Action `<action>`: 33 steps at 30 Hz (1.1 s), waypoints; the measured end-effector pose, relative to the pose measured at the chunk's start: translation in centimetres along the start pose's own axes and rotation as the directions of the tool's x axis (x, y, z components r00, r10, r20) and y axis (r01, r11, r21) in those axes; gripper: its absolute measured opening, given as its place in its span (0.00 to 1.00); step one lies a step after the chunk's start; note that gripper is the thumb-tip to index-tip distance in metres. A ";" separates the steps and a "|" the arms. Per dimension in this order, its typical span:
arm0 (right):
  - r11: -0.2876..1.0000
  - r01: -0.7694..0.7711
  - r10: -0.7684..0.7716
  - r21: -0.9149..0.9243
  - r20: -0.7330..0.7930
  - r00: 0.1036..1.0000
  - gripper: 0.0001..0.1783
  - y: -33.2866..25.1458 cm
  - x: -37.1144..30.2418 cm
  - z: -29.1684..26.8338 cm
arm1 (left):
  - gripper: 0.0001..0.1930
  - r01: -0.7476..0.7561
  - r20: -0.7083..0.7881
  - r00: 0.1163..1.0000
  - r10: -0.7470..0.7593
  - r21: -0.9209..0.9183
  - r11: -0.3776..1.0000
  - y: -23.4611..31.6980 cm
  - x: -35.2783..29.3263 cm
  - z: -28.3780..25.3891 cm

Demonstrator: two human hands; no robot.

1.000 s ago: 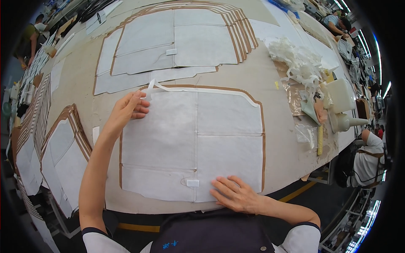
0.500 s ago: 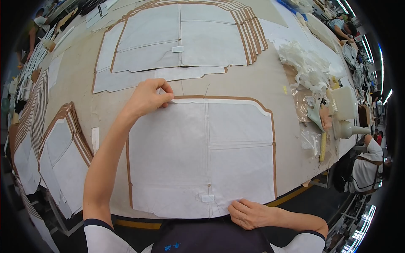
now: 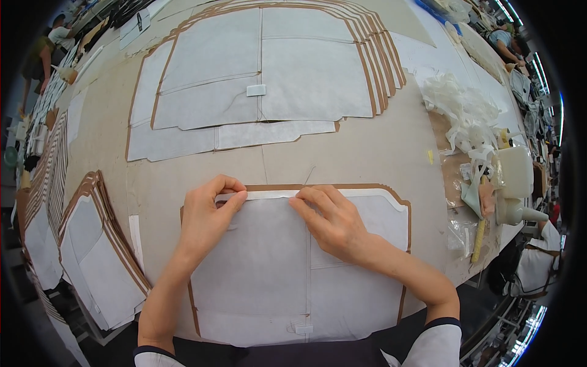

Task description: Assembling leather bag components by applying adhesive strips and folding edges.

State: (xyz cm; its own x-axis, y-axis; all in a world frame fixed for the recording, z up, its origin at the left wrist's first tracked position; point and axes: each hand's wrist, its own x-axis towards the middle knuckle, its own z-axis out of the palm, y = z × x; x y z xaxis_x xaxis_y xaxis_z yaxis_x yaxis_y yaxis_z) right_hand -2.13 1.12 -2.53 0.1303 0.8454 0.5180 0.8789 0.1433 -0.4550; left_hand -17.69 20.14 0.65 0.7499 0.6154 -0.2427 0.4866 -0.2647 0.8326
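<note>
A white fabric panel [image 3: 257, 281] with brown edging lies in front of me, with seams crossing it and a small white tag [image 3: 304, 329] near its near edge. Along its far edge runs a narrow white strip [image 3: 269, 194], reaching to the rounded right corner. My left hand [image 3: 211, 211] pinches the strip's left part between thumb and forefinger, near the far left corner. Bent over the panel, my right hand [image 3: 330, 220] has its thumb and fingertips closed on the strip near the middle seam. The fingers hide short stretches of it.
Beyond the panel lies a fanned stack of similar panels [image 3: 312, 73]. More folded panels [image 3: 101, 257] rest at the left. Crumpled white strips [image 3: 461, 107], a white plastic bottle [image 3: 516, 211] and a yellow-handled tool [image 3: 479, 241] are at the right. People sit or stand around the table.
My right hand has come up from the panel's near edge to the strip at the far edge. My left hand still pinches the strip. The whole table sits lower in view.
</note>
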 end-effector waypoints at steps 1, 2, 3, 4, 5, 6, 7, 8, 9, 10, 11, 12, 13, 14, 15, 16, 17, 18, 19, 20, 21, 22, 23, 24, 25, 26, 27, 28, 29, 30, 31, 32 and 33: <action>1.000 -0.001 0.001 0.004 -0.002 1.000 0.24 0.2 -0.1 0.3 | 0.05 -0.011 -0.016 1.000 0.010 -0.067 0.998 -0.1 -0.1 0.0; 1.000 -0.004 0.004 -0.031 0.011 1.000 0.25 0.2 -0.4 0.6 | 0.05 -0.008 -0.015 1.000 0.007 -0.064 0.998 -0.3 -0.2 0.0; 0.998 -0.003 0.004 -0.062 0.023 1.000 0.27 0.2 -0.6 0.9 | 0.05 -0.087 -0.004 0.996 0.087 -0.066 0.994 -0.4 -0.5 -0.2; 0.998 -0.003 0.004 -0.057 0.022 1.000 0.27 0.3 -0.7 1.1 | 0.04 -0.165 0.008 0.986 0.166 -0.071 0.984 -0.7 -0.7 -0.4; 0.998 -0.006 0.007 -0.062 0.020 1.000 0.27 0.3 -0.6 1.1 | 0.03 -0.271 -0.001 0.962 0.272 -0.097 0.958 -1.8 -0.8 -0.3; 0.998 -0.011 0.012 -0.066 0.020 1.000 0.27 0.3 -0.6 1.2 | 0.03 -0.266 0.001 0.964 0.267 -0.095 0.959 -2.1 -0.9 -0.5; 0.998 -0.014 0.015 -0.061 0.021 1.000 0.27 0.3 -0.5 1.2 | 0.03 -0.326 0.042 0.943 0.330 -0.083 0.942 -2.2 -1.0 -0.7; 0.997 -0.003 0.005 -0.076 0.030 1.000 0.26 0.3 -0.4 1.3 | 0.03 -0.386 0.084 0.916 0.392 -0.075 0.919 -2.4 -1.0 -0.8; 0.996 0.009 -0.005 -0.093 0.041 0.999 0.25 0.3 -0.3 1.2 | 0.03 -0.382 0.085 0.918 0.387 -0.077 0.921 -2.4 -1.0 -0.6; 0.996 0.007 -0.003 -0.090 0.045 0.999 0.25 0.3 -0.3 1.3 | 0.03 -0.306 0.016 0.951 0.308 -0.070 0.949 -2.4 -1.1 -0.3; 0.996 -0.005 0.008 -0.089 0.034 0.999 0.26 0.3 -0.2 1.4 | 0.03 -0.229 -0.054 0.973 0.225 -0.068 0.971 -2.4 -1.1 -0.2; 0.996 -0.017 0.020 -0.091 0.022 1.000 0.27 0.3 -0.2 1.4 | 0.03 -0.227 -0.053 0.973 0.223 -0.070 0.971 -2.5 -1.0 -0.2; 0.996 -0.018 0.020 -0.090 0.024 0.999 0.27 0.3 -0.1 1.5 | 0.04 -0.135 -0.070 0.989 0.129 -0.100 0.986 -2.4 -0.8 -0.4; 0.994 -0.014 0.017 -0.107 0.027 1.000 0.28 0.3 -0.1 1.5 | 0.04 -0.043 -0.084 0.996 0.032 -0.130 0.991 -2.4 -0.7 -0.5; 0.992 -0.009 0.013 -0.123 0.029 0.999 0.28 0.3 -0.1 1.5 | 0.04 -0.040 -0.084 0.996 0.029 -0.131 0.991 -2.3 -0.6 -0.6; 0.993 -0.009 0.013 -0.121 0.031 0.999 0.28 0.2 -0.1 1.5 | 0.05 -0.030 -0.086 0.996 0.020 -0.113 0.993 -2.1 -0.6 -0.7; 0.990 -0.005 0.011 -0.143 0.036 0.999 0.29 0.2 -0.1 1.5 | 0.05 -0.019 -0.089 0.996 0.010 -0.096 0.995 -2.1 -0.6 -0.7; 0.987 0.002 0.004 -0.160 0.038 0.999 0.29 0.1 0.0 1.6 | 0.05 -0.015 -0.094 0.996 0.006 -0.092 0.996 -2.1 -0.6 -0.7; 0.988 0.005 0.001 -0.153 0.037 0.999 0.29 0.1 -0.1 1.6 | 0.05 -0.048 -0.123 0.992 0.041 -0.053 0.997 -2.2 -0.6 -0.5; 0.986 0.006 0.002 -0.169 0.049 0.999 0.29 0.1 -0.2 1.5 | 0.04 -0.080 -0.151 0.986 0.077 -0.014 0.997 -2.2 -0.5 -0.5; 0.982 0.005 0.007 -0.187 0.063 0.998 0.30 0.0 -0.4 1.5 | 0.04 -0.076 -0.153 0.986 0.073 -0.012 0.997 -2.3 -0.5 -0.5; 0.983 0.005 0.007 -0.183 0.064 0.998 0.30 0.1 -0.4 1.6 | 0.06 -0.077 -0.150 0.986 0.079 0.022 0.997 -2.3 -0.5 -0.5; 0.983 0.008 0.003 -0.184 0.059 0.998 0.29 0.1 -0.4 1.8 | 0.07 -0.078 -0.146 0.986 0.085 0.054 0.996 -2.4 -0.4 -0.5; 0.982 0.011 -0.001 -0.188 0.055 0.998 0.29 0.1 -0.4 1.9 | 0.07 -0.076 -0.147 0.986 0.083 0.053 0.996 -2.4 -0.4 -0.5; 0.982 0.012 -0.001 -0.187 0.058 0.998 0.29 0.0 -0.4 1.8 | 0.06 -0.079 -0.151 0.985 0.087 0.061 0.995 -2.5 -0.4 -0.5; 0.978 0.022 -0.006 -0.205 0.080 0.997 0.27 -0.1 -0.3 1.6 | 0.06 -0.081 -0.156 0.984 0.091 0.070 0.994 -2.6 -0.3 -0.5; 0.974 0.034 -0.011 -0.222 0.102 0.995 0.26 -0.1 -0.2 1.6 | 0.06 -0.079 -0.157 0.983 0.089 0.068 0.994 -2.6 -0.3 -0.4; 0.975 0.036 -0.013 -0.221 0.104 0.994 0.26 -0.2 -0.2 1.6 | 0.06 -0.092 -0.166 0.981 0.104 0.077 0.993 -2.5 -0.3 -0.4; 0.972 0.034 -0.008 -0.233 0.112 0.994 0.26 -0.3 -0.1 1.6 | 0.06 -0.104 -0.175 0.977 0.118 0.087 0.991 -2.5 -0.3 -0.3; 0.969 0.033 -0.004 -0.245 0.119 0.993 0.26 -0.4 -0.1 1.6 | 0.06 -0.101 -0.178 0.977 0.115 0.085 0.991 -2.5 -0.3 -0.3; 0.970 0.036 -0.006 -0.242 0.121 0.993 0.26 -0.5 0.0 1.7 | 0.06 -0.113 -0.182 0.975 0.128 0.089 0.990 -2.5 -0.2 -0.2; 0.966 0.040 -0.007 -0.256 0.126 0.992 0.26 -0.6 0.1 1.7 | 0.06 -0.126 -0.185 0.972 0.141 0.092 0.988 -2.6 -0.2 -0.2; 0.961 0.045 -0.009 -0.272 0.133 0.991 0.26 -0.6 0.1 1.7 | 0.06 -0.123 -0.188 0.972 0.138 0.090 0.988 -2.6 -0.2 -0.2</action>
State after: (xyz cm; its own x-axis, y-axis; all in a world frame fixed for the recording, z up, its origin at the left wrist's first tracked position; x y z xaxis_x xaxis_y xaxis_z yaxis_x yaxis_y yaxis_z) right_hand -3.48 2.03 -3.43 0.0605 0.9049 0.4213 0.9754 0.0359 -0.2174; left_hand -19.15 20.86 -1.37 0.7121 0.7016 -0.0269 0.4285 -0.4040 0.8082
